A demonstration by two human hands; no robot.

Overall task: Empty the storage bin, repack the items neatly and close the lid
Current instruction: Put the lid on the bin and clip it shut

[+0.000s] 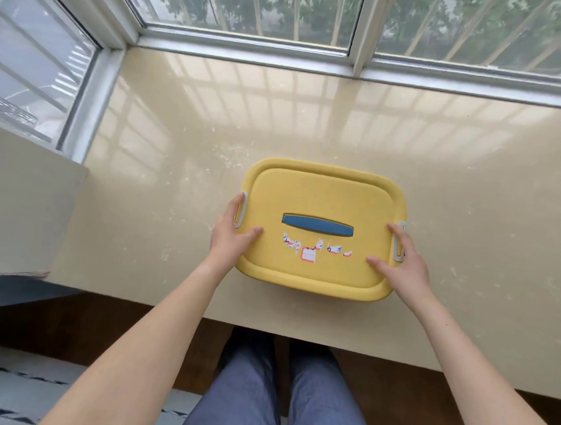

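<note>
**Bin shut, both hands at side latches**

Head cam, looking down. I see the yellow bin (305, 281) sitting on a beige sill (178, 183), near its front edge and right of centre. Window (248, 11) runs along the far side and the left side.

Lid (324, 191) is on and looks flush all round. Blue handle (317, 225) lies flat in its recess at lid centre. Torn stickers (309, 250) sit just in front of the handle, one a small red-edged label.

L hand (230, 239): at the bin's left edge. Thumb flat on lid top, pointing toward the handle. Fingers straight, lying along the grey left latch (241, 211) and touching it. Nothing clenched, no wrap round anything that I can see.

R hand (404, 264): at the right edge. Thumb and index lie flat on the lid. Other fingers go over the edge by the grey right latch (398, 248) and are mostly hidden. Can't tell whether they hook it or just rest there.

Both forearms bare, reaching in from the bottom of the frame.

Below the sill edge: person's legs in blue-grey trousers (250, 389), and a patterned rug (15, 390) at lower left.
</note>
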